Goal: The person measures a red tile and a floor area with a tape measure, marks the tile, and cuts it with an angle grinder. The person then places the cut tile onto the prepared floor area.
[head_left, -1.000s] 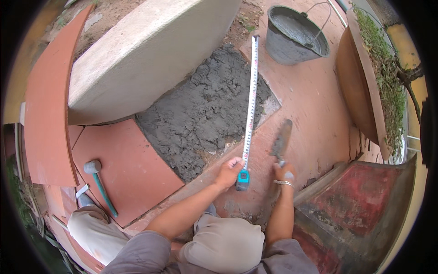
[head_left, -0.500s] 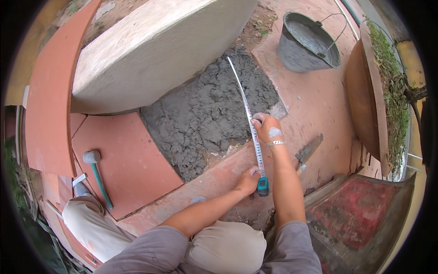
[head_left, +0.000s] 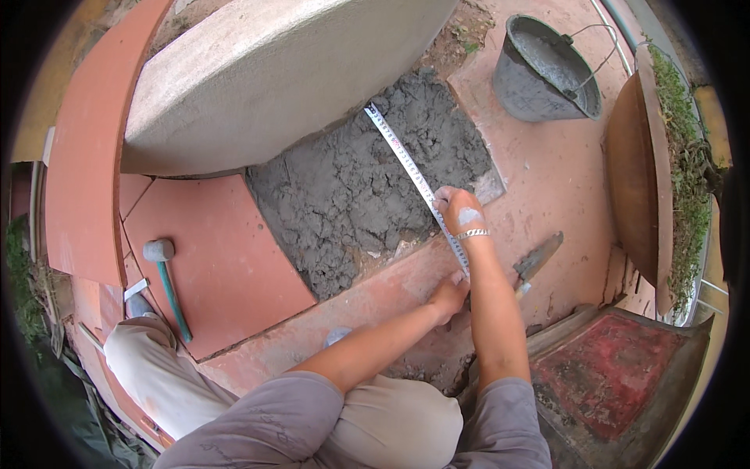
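Observation:
A white tape measure blade stretches slantwise over a bed of wet grey mortar, its far end by the foot of the pale wall. My right hand pinches the blade near the mortar's right side. Nearer to me, my left hand is closed at the near end of the tape measure; its case is hidden behind my right forearm. To the right of that forearm a trowel lies on the paving.
A rubber mallet rests on a red tile at the left. Another red slab stands upright beyond it. A mortar-stained bucket stands at the far right, near a large planter. A red-stained, worn trough sits at the lower right.
The blade's far end has swung left to the foot of the wall, and the blade lies more slanted. My left hand has shifted slightly right and up, and the case has gone behind my right forearm.

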The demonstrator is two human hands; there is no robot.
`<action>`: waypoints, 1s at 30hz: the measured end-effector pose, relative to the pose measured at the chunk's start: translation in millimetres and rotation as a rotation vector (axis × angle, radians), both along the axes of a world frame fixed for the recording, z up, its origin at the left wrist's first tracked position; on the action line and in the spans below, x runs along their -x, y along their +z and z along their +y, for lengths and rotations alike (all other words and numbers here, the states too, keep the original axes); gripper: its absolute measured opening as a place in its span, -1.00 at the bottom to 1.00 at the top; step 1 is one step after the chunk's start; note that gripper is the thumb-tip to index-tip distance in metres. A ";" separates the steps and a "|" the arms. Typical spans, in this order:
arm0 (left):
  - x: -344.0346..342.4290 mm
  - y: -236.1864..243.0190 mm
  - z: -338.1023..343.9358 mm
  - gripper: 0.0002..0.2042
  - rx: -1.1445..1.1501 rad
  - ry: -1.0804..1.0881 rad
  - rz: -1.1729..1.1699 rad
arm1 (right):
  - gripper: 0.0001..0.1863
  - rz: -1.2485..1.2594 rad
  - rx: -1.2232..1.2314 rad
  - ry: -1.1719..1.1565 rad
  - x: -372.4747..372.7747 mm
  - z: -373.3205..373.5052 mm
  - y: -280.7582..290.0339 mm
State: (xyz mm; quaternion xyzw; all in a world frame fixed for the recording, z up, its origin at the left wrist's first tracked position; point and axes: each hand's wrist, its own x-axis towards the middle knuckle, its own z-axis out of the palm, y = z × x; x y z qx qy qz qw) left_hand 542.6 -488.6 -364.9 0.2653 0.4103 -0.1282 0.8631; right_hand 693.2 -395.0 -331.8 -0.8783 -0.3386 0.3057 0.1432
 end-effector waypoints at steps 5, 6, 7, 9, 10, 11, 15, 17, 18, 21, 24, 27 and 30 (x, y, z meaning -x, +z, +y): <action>-8.6 12.3 14.7 -0.77 0.044 0.011 0.034 | -0.84 -0.008 0.020 -0.024 -4.3 9.5 -1.9; -9.0 10.6 16.6 -0.78 0.064 0.014 0.035 | -0.84 0.002 0.037 -0.020 -5.3 11.9 -1.5; -9.7 7.5 18.4 -0.78 0.087 0.016 0.035 | -0.83 0.017 0.062 -0.020 -7.1 14.0 -0.7; -8.9 1.3 16.7 -0.79 0.123 0.027 0.045 | -0.82 -0.007 0.078 0.010 -7.6 15.6 0.9; -8.8 -2.3 15.3 -0.79 0.132 0.039 0.050 | -0.82 0.012 0.103 0.010 -8.5 16.6 1.5; -8.8 -5.8 13.6 -0.80 0.147 0.040 0.060 | -0.83 0.033 0.131 0.009 -9.0 17.8 1.6; -6.4 -16.2 6.9 -0.80 0.116 0.065 0.057 | -0.84 0.054 0.141 0.011 -9.6 19.0 0.9; -5.1 -19.2 4.7 -0.80 0.108 0.101 0.056 | -0.83 0.080 0.145 0.000 -9.6 19.1 0.3; -4.4 -20.7 4.6 -0.81 0.116 0.095 0.042 | -0.83 0.081 0.150 0.004 -9.4 19.3 -0.1; -4.4 -24.1 6.5 -0.69 0.140 0.070 0.022 | -0.82 0.068 0.161 0.015 -9.4 20.0 -0.3; -5.3 -22.8 8.7 -0.66 0.138 0.047 0.047 | -0.82 0.047 0.172 0.032 -8.6 21.7 0.0; -5.8 -18.3 8.3 -0.69 0.062 0.016 0.047 | -0.81 0.044 0.191 0.045 -8.9 23.2 -0.1; -7.1 -17.0 6.6 -0.72 -0.028 -0.041 0.062 | -0.81 0.040 0.198 0.049 -9.5 23.4 -1.1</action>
